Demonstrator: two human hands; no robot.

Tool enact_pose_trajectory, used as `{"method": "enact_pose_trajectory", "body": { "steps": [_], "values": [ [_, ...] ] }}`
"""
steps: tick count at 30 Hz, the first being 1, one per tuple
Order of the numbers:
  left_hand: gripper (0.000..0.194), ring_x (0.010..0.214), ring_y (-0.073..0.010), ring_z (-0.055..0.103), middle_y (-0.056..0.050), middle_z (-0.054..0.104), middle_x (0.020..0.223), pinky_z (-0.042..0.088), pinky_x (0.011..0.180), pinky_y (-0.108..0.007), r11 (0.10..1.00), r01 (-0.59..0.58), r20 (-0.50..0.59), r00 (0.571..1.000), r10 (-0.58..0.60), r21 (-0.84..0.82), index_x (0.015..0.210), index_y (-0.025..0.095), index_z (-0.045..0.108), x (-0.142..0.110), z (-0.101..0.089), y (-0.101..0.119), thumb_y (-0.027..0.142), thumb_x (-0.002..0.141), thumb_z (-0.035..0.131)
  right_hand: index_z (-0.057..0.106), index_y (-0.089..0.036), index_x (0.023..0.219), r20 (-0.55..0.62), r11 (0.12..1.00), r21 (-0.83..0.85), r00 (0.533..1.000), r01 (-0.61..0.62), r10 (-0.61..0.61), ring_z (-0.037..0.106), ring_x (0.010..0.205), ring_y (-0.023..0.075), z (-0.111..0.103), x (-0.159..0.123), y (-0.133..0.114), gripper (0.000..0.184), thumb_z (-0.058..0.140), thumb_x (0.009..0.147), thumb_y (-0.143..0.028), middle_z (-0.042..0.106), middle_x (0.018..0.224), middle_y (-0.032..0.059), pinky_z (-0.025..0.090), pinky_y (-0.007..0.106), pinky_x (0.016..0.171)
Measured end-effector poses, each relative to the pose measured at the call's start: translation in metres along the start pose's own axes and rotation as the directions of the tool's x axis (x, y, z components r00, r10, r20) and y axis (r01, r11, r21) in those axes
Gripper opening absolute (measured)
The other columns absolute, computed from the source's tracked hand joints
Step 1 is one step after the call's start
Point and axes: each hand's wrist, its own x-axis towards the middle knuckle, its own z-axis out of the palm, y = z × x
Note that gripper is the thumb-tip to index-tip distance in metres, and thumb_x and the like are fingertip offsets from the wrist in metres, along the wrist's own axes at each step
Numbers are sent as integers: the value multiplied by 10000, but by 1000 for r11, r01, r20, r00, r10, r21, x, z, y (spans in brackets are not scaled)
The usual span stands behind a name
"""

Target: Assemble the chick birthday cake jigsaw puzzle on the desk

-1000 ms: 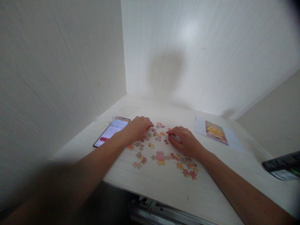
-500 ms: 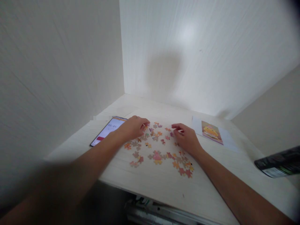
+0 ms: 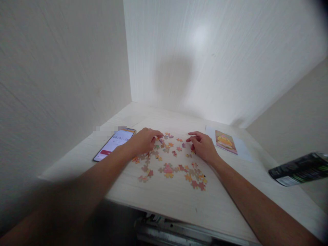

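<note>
Several small colourful puzzle pieces (image 3: pixel 169 160) lie scattered on a pale wooden desk (image 3: pixel 179 201). My left hand (image 3: pixel 143 140) rests at the left side of the pieces, fingers curled down, fingertips touching pieces near the top of the spread. My right hand (image 3: pixel 202 146) lies at the right side, fingers bent and pinched together over a piece; what they grip is too small to make out. A few joined pieces (image 3: pixel 167 169) sit in the middle, nearer to me.
A phone (image 3: pixel 114 143) with a running timer lies left of my left hand. A picture card (image 3: pixel 225 140) on white paper lies right of my right hand. A dark box (image 3: pixel 298 169) juts in at the right. White walls enclose the desk.
My right hand has moved from the middle of the pieces to the right and away from me. My left hand has stayed nearly still. The view has shifted a little.
</note>
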Motion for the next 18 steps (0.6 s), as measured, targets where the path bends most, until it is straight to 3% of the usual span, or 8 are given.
{"method": "enact_pose_trajectory", "body": {
  "steps": [3,7,10,15,18],
  "values": [
    [409,894,-172,690,-29,744,991,537,879,-311,999,-20,-19,1000,19,-35,1127,223,704,0,2,2,78,820,476,681,-188,1081,-5,997,74,1000,-14,14,599,486,124,0,1,2,293,513,861,-283,771,863,68,482,275,512],
    [398,936,-164,689,-13,737,1046,534,915,-318,996,-36,-75,997,30,-77,1142,210,688,1,2,7,73,841,466,697,-179,1034,-122,987,155,991,-31,50,674,788,204,-1,7,9,284,577,818,-321,745,968,104,534,384,753],
    [373,934,-164,689,-9,735,1054,532,930,-330,995,-48,-101,994,39,-84,1160,210,679,0,2,11,98,866,479,669,-175,1035,-148,964,255,983,-68,109,691,874,231,2,11,14,301,568,824,-365,716,1047,125,555,420,783],
    [352,981,-176,682,-9,732,1064,520,938,-336,996,-60,-96,994,53,-71,1180,229,669,-1,2,15,136,906,468,624,-210,978,-60,882,462,989,-90,132,718,956,225,8,8,8,240,512,882,-399,693,1138,113,590,406,854],
    [367,976,-178,681,-11,734,1054,519,906,-322,996,-66,-57,996,63,-53,1192,229,662,-2,3,18,130,901,460,616,-217,960,37,749,650,990,-126,135,705,1029,261,7,5,0,208,546,883,-397,690,1168,117,568,456,940]
  ]
}}
